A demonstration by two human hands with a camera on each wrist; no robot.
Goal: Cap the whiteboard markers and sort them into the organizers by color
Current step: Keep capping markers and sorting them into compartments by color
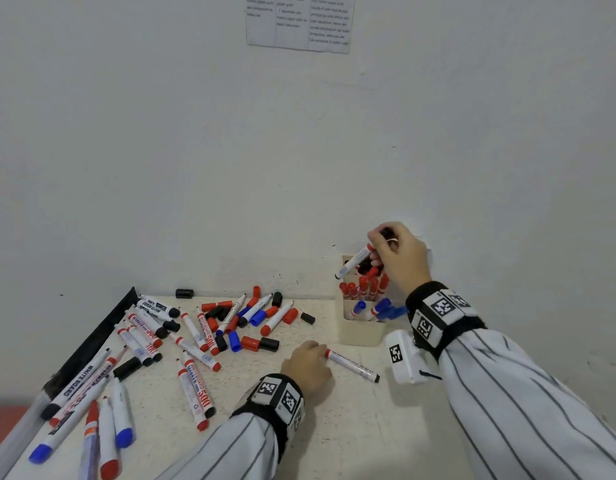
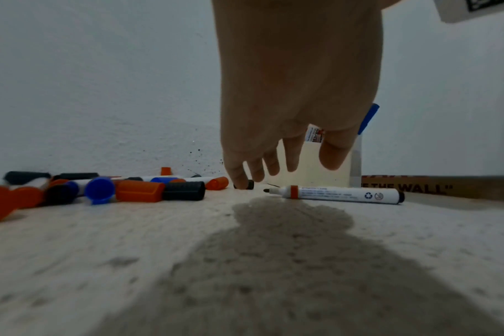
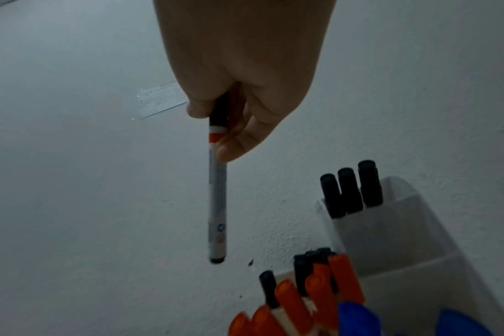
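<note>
left hand (image 1: 308, 362): relaxed, low, fingers down | right hand (image 1: 398, 257): raised, fingers pinched

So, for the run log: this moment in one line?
right hand: holds black-capped marker above organizer | left hand: open beside uncapped marker

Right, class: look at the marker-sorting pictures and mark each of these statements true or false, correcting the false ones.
1. The right hand holds a black-capped marker above the organizer. True.
2. The left hand has a grip on the uncapped marker on the table. False: its fingers hang relaxed beside that marker, holding nothing.
3. Blue-capped markers stand in the organizer's nearest compartment. True.
4. Every loose cap is already on a marker. False: many caps lie loose on the table.
</note>
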